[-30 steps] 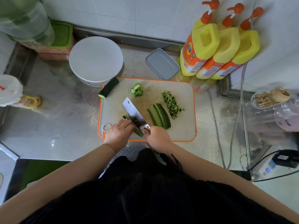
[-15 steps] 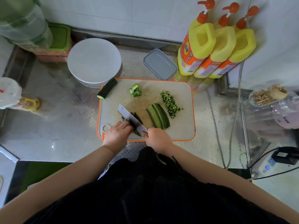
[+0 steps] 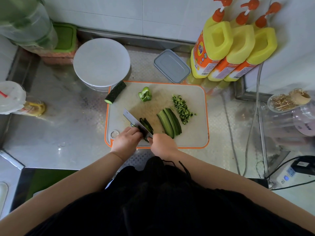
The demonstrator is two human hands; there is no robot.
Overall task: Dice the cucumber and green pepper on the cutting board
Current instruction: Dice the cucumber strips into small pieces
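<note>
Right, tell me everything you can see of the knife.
The knife is a cleaver with a broad, rectangular, shiny metal blade. It stands edge-down on the cutting board, running diagonally from the board's middle back toward the person. It is cutting into dark green cucumber strips. The right hand grips its handle, which is hidden. The left hand steadies the cucumber right beside the blade's flat.

Kitchen, steel counter [image 3: 68,133], tiled wall [image 3: 136,12], cutting board [image 3: 194,133], yellow detergent bottles [image 3: 235,53]
</note>
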